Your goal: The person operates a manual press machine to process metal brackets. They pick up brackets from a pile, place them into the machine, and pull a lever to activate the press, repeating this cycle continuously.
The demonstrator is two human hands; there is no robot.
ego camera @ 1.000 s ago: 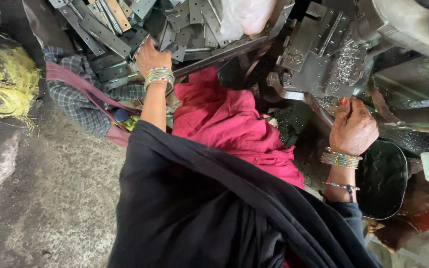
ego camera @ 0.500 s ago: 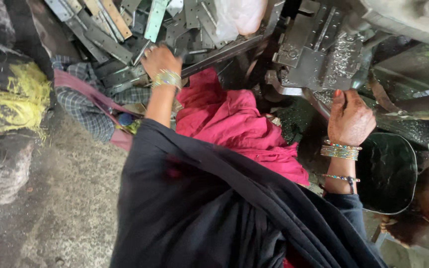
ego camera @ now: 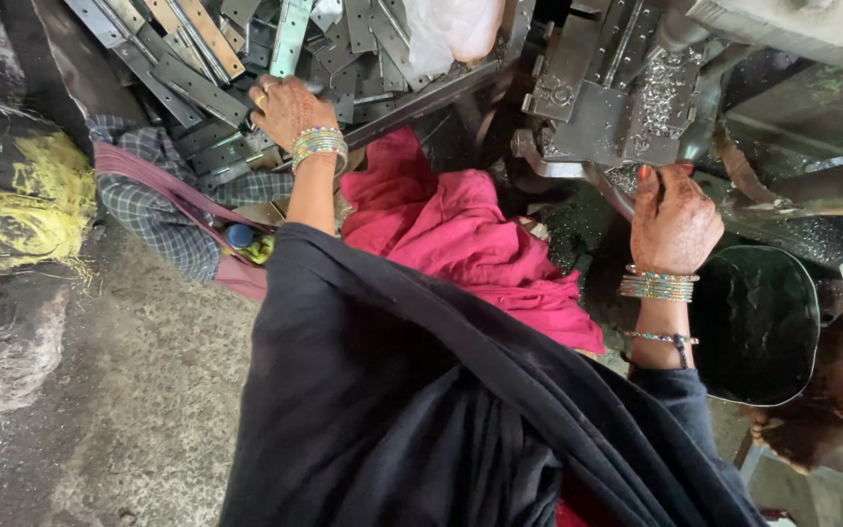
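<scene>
While you lean over the workbench, the scene reads so:

Left hand: your left hand [ego camera: 285, 107] rests, fingers curled down, on the heap of flat metal strips [ego camera: 197, 88]; bangles circle the wrist. Whether the fingers pinch one strip or only press on the heap cannot be told.

Right hand: your right hand [ego camera: 673, 220] is well apart from the left, fingers bent toward the base of the grey metal machine [ego camera: 617, 98], fingertips touching a curved part under it. A firm grip cannot be confirmed.

Metal strips: piled at the top left, some grey, some rust-brown, crossing one another, just beside the machine.

Between the hands: a pink cloth [ego camera: 461, 234] lies bunched over your lap, above the black garment [ego camera: 412, 410].

Right side: a dark round pot [ego camera: 753, 327] sits just beside your right wrist.

Left side: a checked cloth [ego camera: 158, 220] and a yellow-stained lump [ego camera: 21, 195] lie on the grey floor [ego camera: 129, 390].
</scene>
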